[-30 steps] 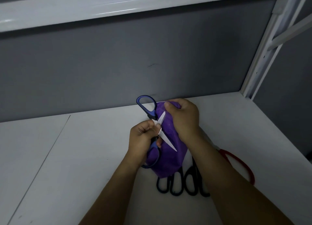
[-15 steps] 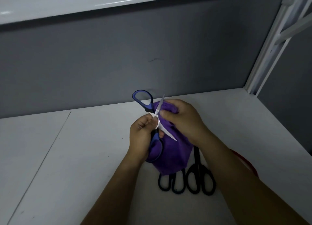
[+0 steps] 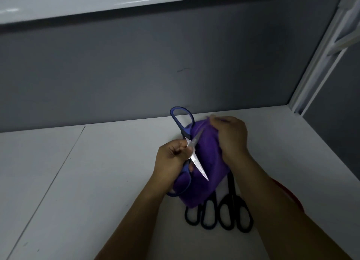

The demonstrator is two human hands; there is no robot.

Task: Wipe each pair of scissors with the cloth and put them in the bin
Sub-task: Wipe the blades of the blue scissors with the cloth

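Purple soft cloth [image 3: 208, 162]: bunched in the curled fingers of the right hand [image 3: 231, 137] around one blade, for wiping.
Blue-handled steel scissors [image 3: 196, 160]: gripped at the pivot by the left hand [image 3: 171, 162], spread above the white table [image 3: 97, 181], exposing blades.

Blue scissors [image 3: 194, 154]: shiny metal blades, smooth plastic handles; cloth [image 3: 210, 158] soft purple fabric; black scissors [image 3: 235, 211] glossy plastic loops; worktop [image 3: 97, 181] smooth matt white

White table [image 3: 97, 181] w/ 2 black scissors [image 3: 232, 193], red-handled pair [image 3: 296, 201] at rt
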